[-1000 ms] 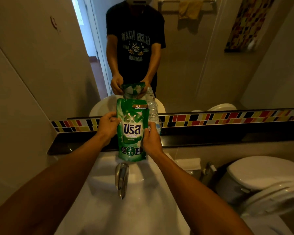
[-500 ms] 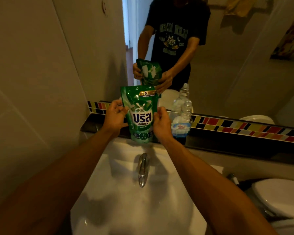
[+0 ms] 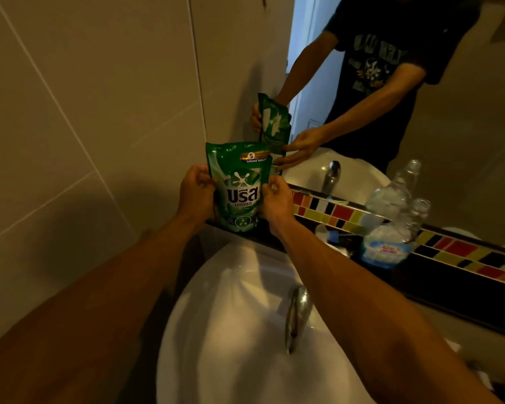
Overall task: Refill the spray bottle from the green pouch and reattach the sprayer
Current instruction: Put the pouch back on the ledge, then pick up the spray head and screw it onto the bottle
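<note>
Since half a second ago you've carried the green pouch (image 3: 241, 186) left, toward the ledge's (image 3: 449, 290) left end. Nearest you, the faucet (image 3: 295, 316) rises from the sink (image 3: 216, 330). Your left hand (image 3: 195, 193) and right hand (image 3: 276, 204) pinch the upright pouch's sides. The uncapped spray bottle (image 3: 391, 228) stands farther right on the ledge.

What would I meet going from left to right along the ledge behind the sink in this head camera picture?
Left hand → green pouch, held upright between both hands → right hand → clear spray bottle with no sprayer on it, standing on the dark ledge.
</note>
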`<control>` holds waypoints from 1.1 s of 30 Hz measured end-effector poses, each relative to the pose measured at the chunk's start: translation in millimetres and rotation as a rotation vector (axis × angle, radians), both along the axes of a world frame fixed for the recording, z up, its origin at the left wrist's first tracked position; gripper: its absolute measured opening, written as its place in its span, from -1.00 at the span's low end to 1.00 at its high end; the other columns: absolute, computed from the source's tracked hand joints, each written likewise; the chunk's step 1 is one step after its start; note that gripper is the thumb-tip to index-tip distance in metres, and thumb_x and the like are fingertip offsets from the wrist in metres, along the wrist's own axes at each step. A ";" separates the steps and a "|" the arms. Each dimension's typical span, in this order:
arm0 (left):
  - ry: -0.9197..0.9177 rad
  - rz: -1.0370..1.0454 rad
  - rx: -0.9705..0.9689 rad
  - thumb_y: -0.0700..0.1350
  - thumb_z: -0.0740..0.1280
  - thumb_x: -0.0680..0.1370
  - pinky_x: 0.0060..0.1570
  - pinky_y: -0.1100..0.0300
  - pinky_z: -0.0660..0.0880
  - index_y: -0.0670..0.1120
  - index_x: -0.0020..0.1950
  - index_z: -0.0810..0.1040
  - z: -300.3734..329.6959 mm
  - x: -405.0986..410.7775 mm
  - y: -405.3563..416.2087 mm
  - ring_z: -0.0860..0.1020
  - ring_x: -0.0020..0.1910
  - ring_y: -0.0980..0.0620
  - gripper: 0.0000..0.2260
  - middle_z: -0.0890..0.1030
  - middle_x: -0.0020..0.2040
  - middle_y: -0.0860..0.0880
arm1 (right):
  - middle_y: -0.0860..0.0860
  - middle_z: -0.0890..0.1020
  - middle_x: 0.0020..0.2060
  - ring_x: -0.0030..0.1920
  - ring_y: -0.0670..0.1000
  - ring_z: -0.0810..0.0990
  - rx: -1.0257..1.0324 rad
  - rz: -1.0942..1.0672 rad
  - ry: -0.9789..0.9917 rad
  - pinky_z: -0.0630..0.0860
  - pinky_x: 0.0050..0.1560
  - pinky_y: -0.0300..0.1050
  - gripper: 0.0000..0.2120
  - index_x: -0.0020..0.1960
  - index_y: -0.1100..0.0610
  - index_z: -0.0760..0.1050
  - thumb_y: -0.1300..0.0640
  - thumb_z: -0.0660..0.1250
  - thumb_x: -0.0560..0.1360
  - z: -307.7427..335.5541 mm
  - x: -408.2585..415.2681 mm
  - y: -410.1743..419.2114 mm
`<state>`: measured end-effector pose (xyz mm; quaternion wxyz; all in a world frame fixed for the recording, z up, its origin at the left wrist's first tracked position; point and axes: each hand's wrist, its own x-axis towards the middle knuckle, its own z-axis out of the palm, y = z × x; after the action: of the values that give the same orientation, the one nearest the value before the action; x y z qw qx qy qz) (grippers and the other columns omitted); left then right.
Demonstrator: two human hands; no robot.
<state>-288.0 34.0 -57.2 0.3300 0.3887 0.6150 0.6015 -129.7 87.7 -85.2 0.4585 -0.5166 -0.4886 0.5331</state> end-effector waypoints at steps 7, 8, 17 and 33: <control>0.004 0.177 -0.005 -0.38 0.16 0.52 -0.05 -0.31 0.60 0.07 -0.12 0.49 -23.0 -32.9 35.2 0.61 0.04 -0.23 -0.67 0.62 -0.02 -0.15 | 0.20 0.66 0.21 0.25 0.22 0.65 0.004 0.035 0.033 0.60 0.27 0.35 -0.80 0.13 0.08 0.49 0.27 0.13 0.72 -14.2 -40.9 31.8; 0.016 0.203 -0.004 -0.40 0.16 0.51 -0.04 -0.31 0.59 0.07 -0.12 0.48 -26.3 -35.2 38.8 0.61 0.02 -0.22 -0.65 0.61 -0.04 -0.15 | 0.20 0.66 0.20 0.25 0.21 0.65 0.003 0.034 0.030 0.61 0.26 0.34 -0.79 0.09 0.05 0.49 0.27 0.13 0.72 -16.4 -45.0 34.3; 0.046 0.278 0.010 -0.41 0.12 0.48 -0.05 -0.13 0.58 -0.04 0.04 0.49 -40.0 -40.3 55.6 0.60 -0.03 -0.20 -0.67 0.60 -0.03 -0.15 | 0.18 0.66 0.22 0.24 0.19 0.65 0.021 0.069 0.022 0.62 0.25 0.31 -0.80 0.27 0.14 0.50 0.25 0.16 0.71 -32.4 -52.8 42.2; 0.104 -0.055 -0.297 -0.22 0.38 0.55 0.13 0.04 0.54 -0.15 0.34 0.50 -57.2 92.7 -16.8 0.58 0.09 -0.11 -0.65 0.61 0.11 -0.15 | 0.04 0.63 -0.13 -0.17 0.02 0.60 0.069 -0.246 -0.140 0.58 -0.15 -0.06 -0.78 0.28 0.06 0.52 0.21 0.32 0.65 -42.1 109.6 -58.7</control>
<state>-195.2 17.2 -114.4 0.3679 0.3828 0.7026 0.4737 -20.2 29.0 -127.3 0.5025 -0.5926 -0.4704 0.4183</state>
